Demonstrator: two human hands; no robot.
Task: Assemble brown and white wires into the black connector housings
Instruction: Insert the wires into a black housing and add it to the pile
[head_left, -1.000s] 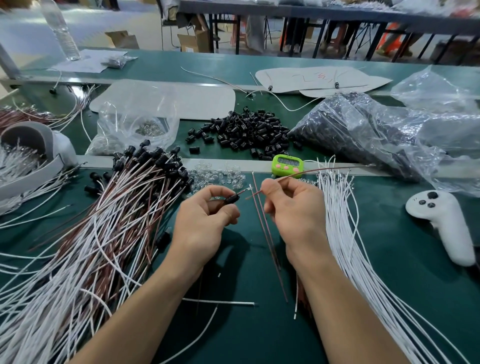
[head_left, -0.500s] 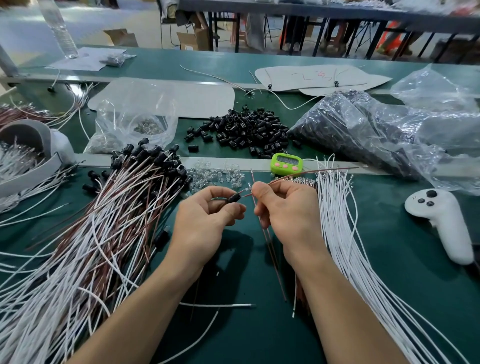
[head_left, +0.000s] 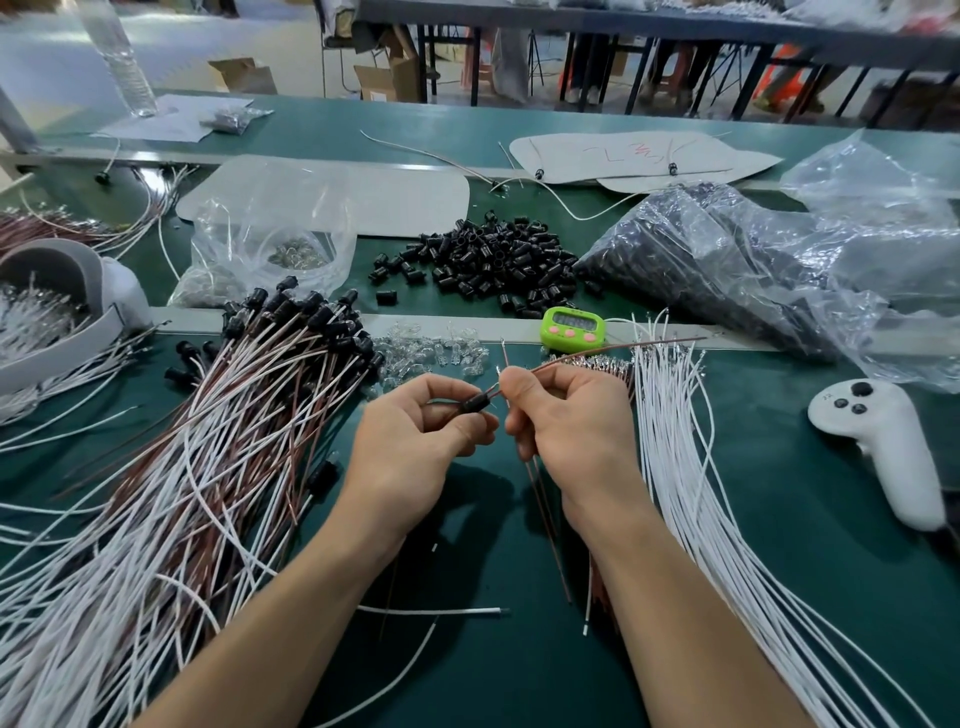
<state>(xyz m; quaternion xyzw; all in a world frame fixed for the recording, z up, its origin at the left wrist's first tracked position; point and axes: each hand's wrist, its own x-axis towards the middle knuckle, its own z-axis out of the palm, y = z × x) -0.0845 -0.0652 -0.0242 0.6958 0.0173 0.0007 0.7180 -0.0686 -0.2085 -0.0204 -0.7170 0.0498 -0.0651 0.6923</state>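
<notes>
Distance between my two grips is smaller than one second ago: the right grip has moved to the left, and its fingertips are now just beside the left grip. The left grip is clenched on one black connector housing, pinched between thumb and fingers, a little above the centre of the frame, over the green surface. The right grip pinches a brown wire near its end; the rest of the wire runs away toward the upper right. The wire end meets the mouth of the housing, but I cannot tell if it is already inside. I judge that the insertion is only starting, and that a straight push comes next. The finished wires lie at the left, the loose housings above the centre, the white wires at the right.
</notes>
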